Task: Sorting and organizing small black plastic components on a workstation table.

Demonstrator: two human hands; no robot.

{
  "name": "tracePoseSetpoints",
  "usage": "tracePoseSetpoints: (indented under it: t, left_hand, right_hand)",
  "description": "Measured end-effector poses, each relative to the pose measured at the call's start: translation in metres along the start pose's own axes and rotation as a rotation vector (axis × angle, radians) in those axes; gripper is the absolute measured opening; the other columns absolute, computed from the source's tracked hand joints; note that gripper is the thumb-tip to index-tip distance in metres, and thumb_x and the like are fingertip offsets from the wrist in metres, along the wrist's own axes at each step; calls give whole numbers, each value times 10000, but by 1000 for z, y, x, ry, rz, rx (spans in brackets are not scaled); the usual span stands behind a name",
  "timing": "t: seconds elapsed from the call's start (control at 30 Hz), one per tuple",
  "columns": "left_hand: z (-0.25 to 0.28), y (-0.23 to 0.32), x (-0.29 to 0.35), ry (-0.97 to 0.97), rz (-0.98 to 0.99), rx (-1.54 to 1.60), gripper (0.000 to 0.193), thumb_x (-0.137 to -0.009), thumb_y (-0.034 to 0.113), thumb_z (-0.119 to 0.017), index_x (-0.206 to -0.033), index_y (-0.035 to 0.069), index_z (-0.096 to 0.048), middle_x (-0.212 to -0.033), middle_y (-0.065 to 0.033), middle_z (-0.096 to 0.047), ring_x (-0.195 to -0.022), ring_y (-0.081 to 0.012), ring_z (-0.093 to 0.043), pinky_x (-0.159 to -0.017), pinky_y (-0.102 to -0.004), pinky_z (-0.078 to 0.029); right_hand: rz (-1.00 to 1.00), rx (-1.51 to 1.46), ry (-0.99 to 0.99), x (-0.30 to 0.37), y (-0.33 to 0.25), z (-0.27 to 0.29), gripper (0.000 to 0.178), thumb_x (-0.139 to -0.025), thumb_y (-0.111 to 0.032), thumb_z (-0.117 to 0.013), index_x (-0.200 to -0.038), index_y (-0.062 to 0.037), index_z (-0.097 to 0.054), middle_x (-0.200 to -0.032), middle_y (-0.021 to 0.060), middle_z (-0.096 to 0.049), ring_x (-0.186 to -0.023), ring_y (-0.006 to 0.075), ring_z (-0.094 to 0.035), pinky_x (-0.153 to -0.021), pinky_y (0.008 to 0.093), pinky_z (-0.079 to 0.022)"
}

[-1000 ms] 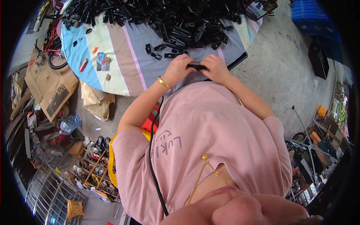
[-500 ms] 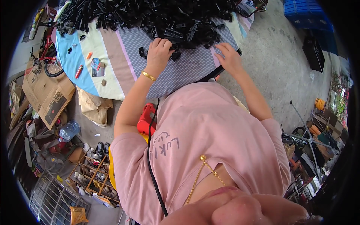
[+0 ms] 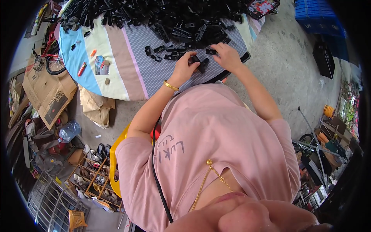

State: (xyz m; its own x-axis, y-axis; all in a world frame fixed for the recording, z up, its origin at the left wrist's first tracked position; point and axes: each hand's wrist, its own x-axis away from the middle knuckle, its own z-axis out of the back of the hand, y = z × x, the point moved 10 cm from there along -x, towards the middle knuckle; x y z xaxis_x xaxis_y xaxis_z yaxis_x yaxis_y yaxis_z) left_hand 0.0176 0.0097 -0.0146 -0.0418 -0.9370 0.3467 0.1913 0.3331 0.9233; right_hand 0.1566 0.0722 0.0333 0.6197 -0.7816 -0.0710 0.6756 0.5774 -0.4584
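Observation:
A large heap of small black plastic clip-like pieces (image 3: 154, 15) covers the far part of a table with a striped cloth (image 3: 135, 73). Near the table's front edge, my left hand (image 3: 184, 69) has its thumb and fingers closed around a black plastic piece (image 3: 196, 62); another dark piece (image 3: 204, 64) lies against it. My right hand (image 3: 228, 58) pinches a small black piece (image 3: 211, 52) at its fingertips, just right of the left hand. Several loose black pieces (image 3: 155, 58) lie between the heap and my left hand.
On the cloth's left side are a red lighter (image 3: 82, 69), a card (image 3: 102, 66) and small blocks. A phone-like screen (image 3: 262, 7) lies at the far right corner. Blue crates (image 3: 319, 17) and a black box (image 3: 323, 58) stand on the floor to the right.
My left hand has moved right and nearer, away from the heap's edge, with a black piece in it. My right hand has shifted slightly left and nearer. More loose pieces lie before the heap.

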Motion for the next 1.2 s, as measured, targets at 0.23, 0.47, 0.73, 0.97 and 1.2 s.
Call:
tracePoseSetpoints:
  t: [0.23,0.47,0.73,0.97,1.2]
  left_hand:
    - [14,36,26,217,-344,-694,402,-781,62,-658,-1172,56,-565,-1141,-155,-543,-919,-344,-578,-779,-397,-508]
    - [10,36,33,66,-449,-774,326,-749,38,-658,-1069,95,-626,-1092,-83,-543,-963,-287,-532,-818,-380,-480]
    - [9,32,33,53,-444,-669,207,-706,64,-704,-910,71,-668,-908,-81,-559,-895,-289,-521,-784,-379,-474]
    - [16,28,36,110,-475,-593,253,-673,52,-729,-919,44,-669,-872,-94,-581,-838,-300,-543,-748,-384,-460]
    - [17,21,31,99,-466,-567,216,-648,37,-735,-856,27,-681,-812,-96,-580,-814,-297,-547,-732,-381,-463]
  right_hand:
    - [-94,-203,59,6,9,-7,227,-847,-131,-611,-1062,-56,-625,-871,110,-590,-801,286,-613,-689,349,-488]
    - [-163,-546,-119,37,-23,-18,197,-895,-139,-552,-1046,-38,-628,-861,150,-655,-768,317,-638,-697,362,-502]
    - [20,-528,-71,31,-42,-38,262,-802,-139,-678,-1047,-49,-662,-806,82,-631,-712,246,-623,-668,324,-499]
    - [92,-192,-19,30,-56,-20,293,-735,-160,-721,-1006,-55,-680,-867,65,-567,-850,255,-587,-709,355,-491]
    - [150,-54,-88,29,-57,-27,229,-719,-162,-724,-910,-57,-653,-859,56,-542,-839,231,-547,-720,330,-468]
